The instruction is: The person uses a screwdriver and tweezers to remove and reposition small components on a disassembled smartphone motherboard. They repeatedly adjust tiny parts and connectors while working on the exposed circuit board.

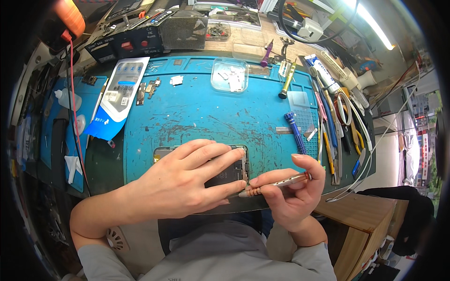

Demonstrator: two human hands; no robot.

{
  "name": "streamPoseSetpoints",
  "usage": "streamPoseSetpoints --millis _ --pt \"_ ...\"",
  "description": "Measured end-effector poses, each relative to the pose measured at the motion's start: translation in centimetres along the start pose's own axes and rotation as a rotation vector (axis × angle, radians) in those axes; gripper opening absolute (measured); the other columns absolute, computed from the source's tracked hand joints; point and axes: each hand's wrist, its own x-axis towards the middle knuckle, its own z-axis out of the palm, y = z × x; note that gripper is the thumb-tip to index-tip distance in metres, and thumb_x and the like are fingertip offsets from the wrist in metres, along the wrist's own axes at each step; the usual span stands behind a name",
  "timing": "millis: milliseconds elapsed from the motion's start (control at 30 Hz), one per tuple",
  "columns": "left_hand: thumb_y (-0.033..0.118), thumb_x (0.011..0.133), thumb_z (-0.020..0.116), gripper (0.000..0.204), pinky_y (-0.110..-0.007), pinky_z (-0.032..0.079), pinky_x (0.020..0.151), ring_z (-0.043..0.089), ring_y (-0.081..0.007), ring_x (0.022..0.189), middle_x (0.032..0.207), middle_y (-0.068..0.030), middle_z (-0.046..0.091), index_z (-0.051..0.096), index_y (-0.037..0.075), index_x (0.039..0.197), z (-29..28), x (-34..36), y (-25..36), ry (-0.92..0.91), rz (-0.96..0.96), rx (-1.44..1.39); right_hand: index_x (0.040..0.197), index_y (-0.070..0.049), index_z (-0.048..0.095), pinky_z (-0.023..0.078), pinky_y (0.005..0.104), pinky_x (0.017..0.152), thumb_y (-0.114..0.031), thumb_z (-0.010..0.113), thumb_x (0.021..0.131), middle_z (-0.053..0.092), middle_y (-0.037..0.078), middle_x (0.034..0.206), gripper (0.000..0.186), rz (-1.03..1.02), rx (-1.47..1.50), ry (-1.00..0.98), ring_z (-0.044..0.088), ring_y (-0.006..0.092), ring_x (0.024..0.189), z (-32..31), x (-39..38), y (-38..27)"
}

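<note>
An opened phone (225, 180) lies at the near edge of the blue work mat, its dark inside facing up. My left hand (190, 175) rests flat across it with spread fingers, covering much of its left and middle. At the phone's lower right corner, my right hand (297, 192) grips a slim silver screwdriver (283, 181) with copper-coloured rings. The screwdriver lies nearly level, its tapered end pointing left beside my left fingertips. Whether that end touches the phone, I cannot tell.
Beyond the phone, the blue mat (187, 107) carries a clear tray (229, 75) of small parts. A blue screwdriver (295, 133) lies right, near a row of tools (335, 122). Left are a blue-and-white packet (117, 98) and a red cable (73, 93).
</note>
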Motion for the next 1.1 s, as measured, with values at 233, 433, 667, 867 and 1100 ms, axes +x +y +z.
streamPoseSetpoints --millis 233,433,667,867,1100 --pt "0.033 0.078 0.084 0.063 -0.046 0.050 0.109 0.060 -0.0301 0.129 0.154 -0.0134 0.057 0.072 0.025 0.139 0.1 0.1 -0.1 -0.007 0.002 0.008 0.147 0.003 0.032 0.059 0.0275 0.083 0.001 0.078 0.098 0.079 0.023 0.102 0.067 -0.003 -0.018 0.004 0.080 0.0255 0.093 0.0 0.0 0.2" --pt "0.037 0.081 0.083 0.060 -0.046 0.050 0.109 0.060 -0.0301 0.129 0.154 -0.0128 0.057 0.072 0.026 0.139 -0.2 -0.1 0.1 -0.014 -0.003 0.024 0.147 0.004 0.032 0.059 0.0273 0.083 0.001 0.078 0.098 0.079 0.022 0.100 0.067 -0.004 -0.025 -0.004 0.080 0.0250 0.093 0.0 0.0 0.1" --pt "0.043 0.083 0.080 0.056 -0.047 0.050 0.109 0.060 -0.0304 0.129 0.155 -0.0130 0.057 0.073 0.026 0.136 -0.3 0.1 0.0 -0.030 0.000 0.011 0.151 0.005 0.027 0.062 0.0305 0.079 0.002 0.075 0.100 0.079 0.023 0.100 0.070 0.000 -0.016 0.014 0.080 0.0253 0.089 -0.5 -0.1 -0.4" --pt "0.043 0.082 0.081 0.055 -0.047 0.049 0.111 0.059 -0.0308 0.131 0.156 -0.0130 0.056 0.073 0.026 0.134 -0.4 0.1 0.2 -0.044 -0.012 -0.006 0.155 0.004 0.024 0.061 0.0311 0.075 -0.002 0.074 0.101 0.079 0.021 0.098 0.074 -0.178 -0.188 0.108 0.078 0.0234 0.082 -2.2 1.9 0.2" --pt "0.039 0.082 0.083 0.057 -0.046 0.045 0.115 0.055 -0.0296 0.138 0.157 -0.0145 0.054 0.070 0.022 0.135 -0.7 0.2 -0.1 -0.068 0.001 -0.038 0.145 0.003 0.050 0.058 0.0331 0.059 -0.009 0.083 0.096 0.078 0.016 0.086 0.060 -0.423 -0.322 -0.063 0.074 0.0253 0.067 -2.2 3.5 1.4"
